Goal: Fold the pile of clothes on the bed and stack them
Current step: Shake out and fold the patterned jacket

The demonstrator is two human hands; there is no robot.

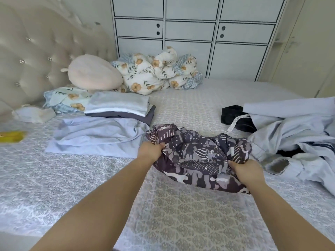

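your bed (181, 214) runs wide under you, and the patterned cover lies bare in the near middle, between your two forearms and on toward the camera. that open stretch is bounded on the left by a pale blue garment (94, 136) spread flat, and behind it by a folded stack (119, 107) of light pieces on a dark grey one, set just in front of a floral pillow (67, 100). on the right, a loose heap of pale blue clothes (293, 134) spills to the frame edge, with a black garment (233, 115) and its white drawstring lying just behind it. farther back there's bare cover up to the bunched floral quilt (159, 73) and a round beige cushion (94, 75) against the tufted headboard (27, 57); a white cabinet (192, 33) closes off the far side. a yellow thing, blurred, sits at the left edge.

the dark patterned garment (199, 156) is crumpled in the middle of the bed, between the flat blue piece and the heap. your left hand (152, 151) has its fingers curled tight into the cloth at its left edge. your right hand (246, 171) grips a bunch of the same cloth at its right side, fingers closed round the fabric.
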